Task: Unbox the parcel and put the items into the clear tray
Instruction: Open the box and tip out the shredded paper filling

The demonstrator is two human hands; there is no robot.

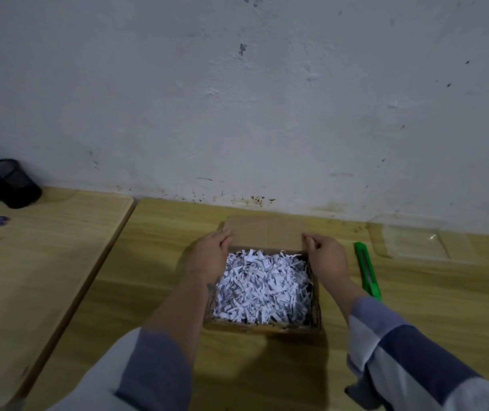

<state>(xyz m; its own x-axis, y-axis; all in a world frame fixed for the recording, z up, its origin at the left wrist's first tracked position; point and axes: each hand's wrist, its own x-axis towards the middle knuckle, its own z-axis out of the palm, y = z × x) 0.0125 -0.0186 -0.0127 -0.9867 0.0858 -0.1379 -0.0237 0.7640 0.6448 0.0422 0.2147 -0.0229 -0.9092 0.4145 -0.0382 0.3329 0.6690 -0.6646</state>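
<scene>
On the wooden table, the left hand and right hand each gripped a corner of the far flap of the open parcel, shredded paper filling it.

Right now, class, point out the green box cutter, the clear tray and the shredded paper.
green box cutter (367, 269), head view, middle of its body.
clear tray (415, 243), head view, bare floor.
shredded paper (262, 287), head view, middle of the pile.
</scene>
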